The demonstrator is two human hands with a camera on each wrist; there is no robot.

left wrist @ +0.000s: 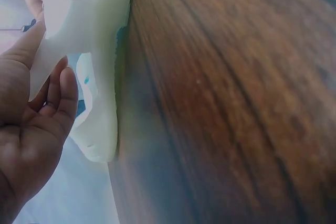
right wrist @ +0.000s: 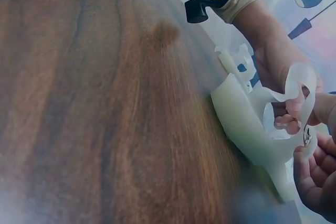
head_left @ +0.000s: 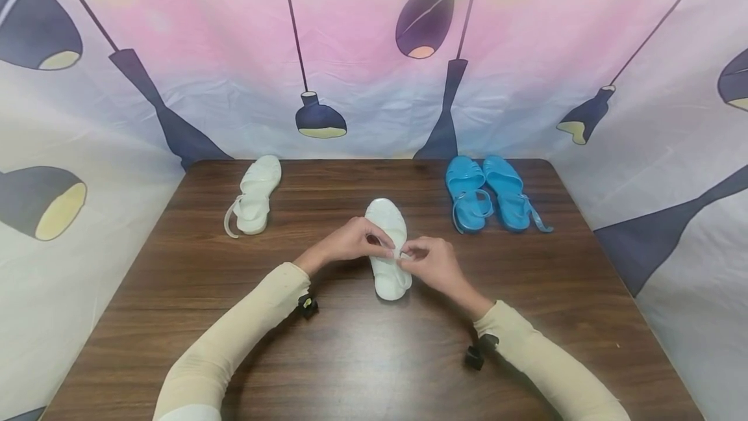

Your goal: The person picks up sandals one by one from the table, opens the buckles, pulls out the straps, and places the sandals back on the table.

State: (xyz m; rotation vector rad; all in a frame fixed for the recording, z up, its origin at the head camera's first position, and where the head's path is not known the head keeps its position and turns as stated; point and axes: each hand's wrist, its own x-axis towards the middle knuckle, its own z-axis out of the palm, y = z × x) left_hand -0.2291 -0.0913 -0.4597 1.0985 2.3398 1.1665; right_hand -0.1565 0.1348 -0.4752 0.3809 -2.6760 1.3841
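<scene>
A white sandal [head_left: 388, 284] lies sole down near the middle of the table, its toe pointing away. My left hand [head_left: 349, 239] comes over it from the left and pinches its side strap between thumb and fingers. From the right, my right hand [head_left: 435, 266] pinches the strap near the buckle. The right wrist view shows the looped ankle strap [right wrist: 302, 72] and the small metal buckle [right wrist: 307, 136] by the fingertips. In the left wrist view, the sandal's pale side [left wrist: 105, 77] stands close to the left thumb. Fingers partly hide the strap's end.
Another white sandal [head_left: 255, 203], its strap hanging loose, lies at the back left of the brown table [head_left: 175, 317]. Two blue sandals, one on the left [head_left: 465, 180] and one on the right [head_left: 507, 180], lie side by side at the back right. A patterned cloth [head_left: 362, 38] hangs behind.
</scene>
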